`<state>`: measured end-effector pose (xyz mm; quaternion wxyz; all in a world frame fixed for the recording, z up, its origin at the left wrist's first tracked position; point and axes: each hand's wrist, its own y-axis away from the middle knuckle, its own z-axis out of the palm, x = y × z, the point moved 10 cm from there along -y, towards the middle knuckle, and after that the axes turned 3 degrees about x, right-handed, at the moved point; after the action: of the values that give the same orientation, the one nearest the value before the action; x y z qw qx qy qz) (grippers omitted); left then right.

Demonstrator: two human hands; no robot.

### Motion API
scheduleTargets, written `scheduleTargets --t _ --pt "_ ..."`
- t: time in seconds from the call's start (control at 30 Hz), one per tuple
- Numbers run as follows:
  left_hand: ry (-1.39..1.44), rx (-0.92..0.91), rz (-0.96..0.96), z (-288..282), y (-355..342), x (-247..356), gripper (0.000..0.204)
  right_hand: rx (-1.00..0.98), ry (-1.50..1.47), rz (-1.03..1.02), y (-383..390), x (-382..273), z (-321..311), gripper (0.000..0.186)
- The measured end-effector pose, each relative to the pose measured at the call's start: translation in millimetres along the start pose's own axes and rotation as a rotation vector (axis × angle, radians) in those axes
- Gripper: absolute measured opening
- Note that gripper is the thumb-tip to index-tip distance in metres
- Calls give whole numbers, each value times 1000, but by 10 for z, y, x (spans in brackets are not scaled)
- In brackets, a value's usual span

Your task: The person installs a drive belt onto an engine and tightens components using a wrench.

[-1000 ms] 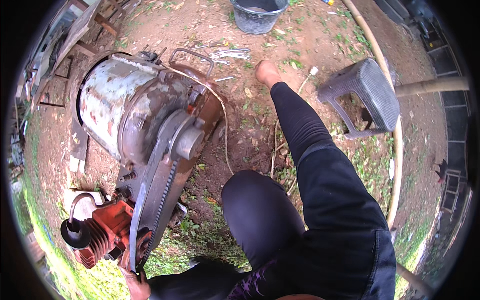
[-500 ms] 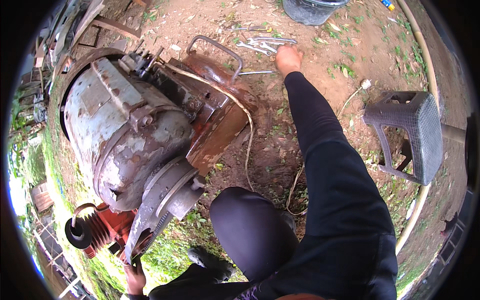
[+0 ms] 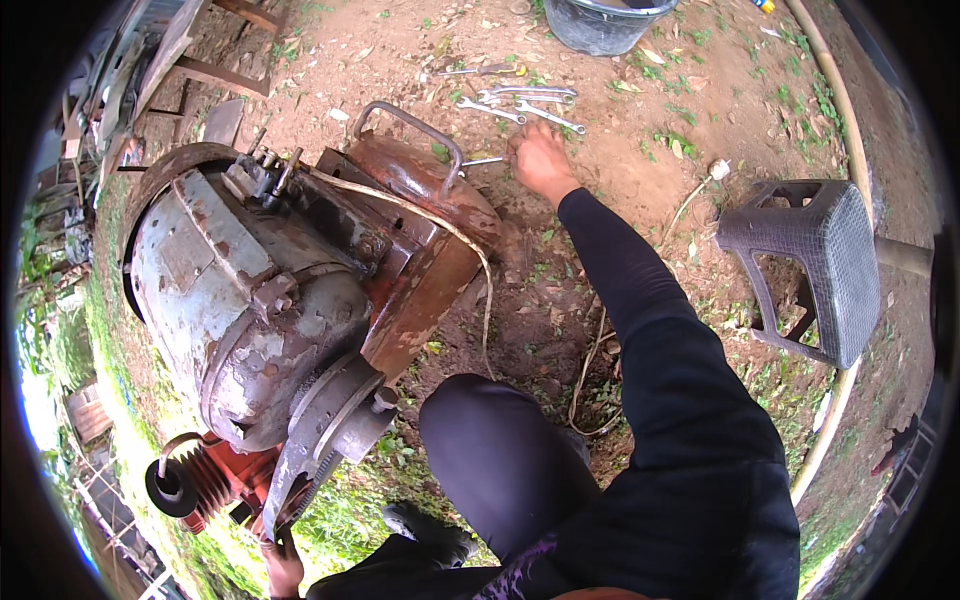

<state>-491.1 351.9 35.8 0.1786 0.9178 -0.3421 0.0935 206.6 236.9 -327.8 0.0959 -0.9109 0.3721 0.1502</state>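
Note:
Out in front, my right hand (image 3: 541, 163) is down on the soil with its fingers bent over the end of a thin metal rod (image 3: 482, 161); the fingertips are hidden. Just beyond it lie several wrenches (image 3: 553, 117) and a screwdriver (image 3: 484, 70). My left hand (image 3: 284, 568), low at the left, is closed around the lower end of a flat grey metal arm (image 3: 283, 500). That arm runs down from the round shaft end of a big machine (image 3: 240, 290) with peeling grey paint. Beneath the machine is a reddish-brown base (image 3: 425, 290) with a bent metal handle (image 3: 425, 118).
A red part with a black ribbed cylinder (image 3: 200, 480) sits beside the arm. A pale cord (image 3: 410, 203) crosses the base. On the right stands a dark plastic stool (image 3: 845, 270), and a black bucket (image 3: 605, 25) is at the far edge. My bent knee (image 3: 505, 460) is close to the machine.
My right hand has drawn back and left from the wrenches to the rod's end. One wrench it was touching now lies uncovered at a different angle. My left hand stays on the arm.

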Motion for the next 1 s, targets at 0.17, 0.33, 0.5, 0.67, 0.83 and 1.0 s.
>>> scheduleTargets --t 0.17,0.33,0.5,0.67,0.83,1.0 --pt "-72 36 -65 -13 -52 234 27 -132 -111 60 -237 97 -102 27" --pt "-40 30 -70 -38 -90 269 27 47 10 447 -449 880 -235 50" --pt "-107 48 1 15 -20 323 36 -48 235 325 -768 778 -260 28" --pt "-71 27 105 -41 -55 293 53 -126 286 278 -818 1152 332 21" --pt "5 174 -16 -118 -277 226 58 88 347 63 -807 1699 166 16" --pt "48 316 40 -213 24 244 50 146 -372 249 -136 1727 -145 22"
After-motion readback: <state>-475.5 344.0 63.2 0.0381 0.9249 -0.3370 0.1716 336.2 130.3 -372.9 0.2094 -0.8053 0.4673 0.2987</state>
